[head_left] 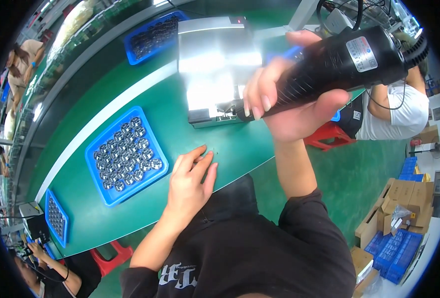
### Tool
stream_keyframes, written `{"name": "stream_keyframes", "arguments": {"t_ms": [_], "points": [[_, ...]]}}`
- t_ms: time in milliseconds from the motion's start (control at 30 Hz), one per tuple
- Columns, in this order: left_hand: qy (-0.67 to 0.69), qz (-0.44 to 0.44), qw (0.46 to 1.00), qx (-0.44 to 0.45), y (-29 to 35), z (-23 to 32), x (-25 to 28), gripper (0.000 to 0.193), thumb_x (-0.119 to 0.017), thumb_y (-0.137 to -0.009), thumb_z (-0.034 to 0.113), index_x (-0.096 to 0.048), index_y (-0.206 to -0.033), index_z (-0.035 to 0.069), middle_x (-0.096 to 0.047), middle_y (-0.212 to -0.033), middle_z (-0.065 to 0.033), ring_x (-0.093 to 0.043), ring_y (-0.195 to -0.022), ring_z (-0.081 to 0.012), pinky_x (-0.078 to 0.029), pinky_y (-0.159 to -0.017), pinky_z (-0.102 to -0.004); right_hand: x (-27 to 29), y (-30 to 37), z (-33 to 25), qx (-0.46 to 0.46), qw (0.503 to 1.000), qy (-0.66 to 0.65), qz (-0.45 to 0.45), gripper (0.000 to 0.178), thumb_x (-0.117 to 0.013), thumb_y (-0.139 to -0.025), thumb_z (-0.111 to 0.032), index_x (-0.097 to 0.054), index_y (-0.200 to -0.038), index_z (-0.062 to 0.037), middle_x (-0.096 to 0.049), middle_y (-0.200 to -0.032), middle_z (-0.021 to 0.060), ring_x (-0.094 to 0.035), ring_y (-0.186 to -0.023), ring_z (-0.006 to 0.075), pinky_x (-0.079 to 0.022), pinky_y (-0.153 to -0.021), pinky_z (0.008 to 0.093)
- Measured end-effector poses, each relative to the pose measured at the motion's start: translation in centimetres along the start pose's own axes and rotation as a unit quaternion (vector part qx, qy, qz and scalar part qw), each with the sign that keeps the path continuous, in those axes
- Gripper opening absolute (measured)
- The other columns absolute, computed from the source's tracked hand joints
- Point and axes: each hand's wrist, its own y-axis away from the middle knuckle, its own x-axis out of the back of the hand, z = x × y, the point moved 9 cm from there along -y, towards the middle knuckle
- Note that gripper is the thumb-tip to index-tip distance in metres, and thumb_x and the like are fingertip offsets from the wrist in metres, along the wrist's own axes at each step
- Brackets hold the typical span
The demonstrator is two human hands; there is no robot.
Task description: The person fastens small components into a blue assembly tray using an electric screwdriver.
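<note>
My right hand (299, 99) is wrapped round a thick black electric screwdriver (324, 67), which lies nearly level. The driver's narrow end (245, 111) is at the front opening of a silver metal box, likely a screw feeder (215, 54); whether it touches is unclear. On the green table (240, 146), my left hand (187, 179) lies with its fingers apart and nothing visible in them. A tiny dark speck (217, 153) is just beyond its fingertips. To the left of that hand stands a blue tray (111, 198) of several small round metallic parts (125, 149).
Another blue tray (133, 57) of dark parts sits behind the silver box, and a further one (63, 238) at the far left. Co-workers sit at the right (396, 114) and lower left (56, 270). Red stools (113, 258), cardboard boxes (401, 198) and blue crates (396, 251) stand around.
</note>
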Motion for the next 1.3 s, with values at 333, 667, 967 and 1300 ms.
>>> {"name": "stream_keyframes", "arguments": {"t_ms": [333, 667, 967, 1300], "points": [[-0.016, -0.020, 0.999, 0.028, -1.8, 0.3, -0.4, 0.031, -0.079, -0.081, 0.002, -0.075, -0.112, 0.003, -0.064, -0.104, -0.0122, -0.062, -0.081, -0.0250, -0.053, -0.073, -0.0364, 0.4, -0.3, 1.4, 0.015, 0.998, -0.024, 0.052, 0.090, -0.058, -0.090, -0.075, -0.041, -0.132, 0.0024, -0.055, -0.058, 0.0067, -0.054, -0.043, 0.0147, -0.045, -0.042, 0.0257], [-0.006, -0.031, 0.999, 0.037, -2.7, -0.3, -0.7, 0.018, -0.079, -0.084, 0.004, -0.077, -0.102, 0.003, -0.065, -0.097, -0.0107, -0.066, -0.069, -0.0227, -0.055, -0.064, -0.0360, -0.4, 0.1, 0.7, 0.012, 1.000, -0.013, -0.007, 0.097, -0.042, -0.091, -0.083, -0.030, -0.145, -0.0033, -0.053, -0.065, 0.0064, -0.052, -0.046, 0.0193, -0.048, -0.044, 0.0341], [-0.030, -0.025, 0.999, 0.007, -2.3, -0.2, -1.0, 0.012, -0.076, -0.087, 0.006, -0.069, -0.095, 0.002, -0.062, -0.097, -0.0127, -0.067, -0.078, -0.0322, -0.055, -0.067, -0.0415, -0.2, 0.5, 1.3, 0.000, 1.000, 0.001, 0.005, 0.096, -0.044, -0.091, -0.082, -0.030, -0.143, -0.0030, -0.054, -0.065, 0.0067, -0.052, -0.045, 0.0194, -0.047, -0.043, 0.0337], [-0.048, -0.060, 0.996, 0.034, -2.1, -0.9, -1.7, 0.016, -0.066, -0.094, 0.006, -0.056, -0.105, 0.001, -0.059, -0.103, -0.0166, -0.066, -0.088, -0.0365, -0.055, -0.073, -0.0468, -0.8, 0.4, 1.4, -0.001, 1.000, 0.031, 0.002, 0.096, -0.044, -0.091, -0.082, -0.030, -0.144, -0.0022, -0.053, -0.064, 0.0070, -0.052, -0.046, 0.0193, -0.047, -0.044, 0.0338]]}}
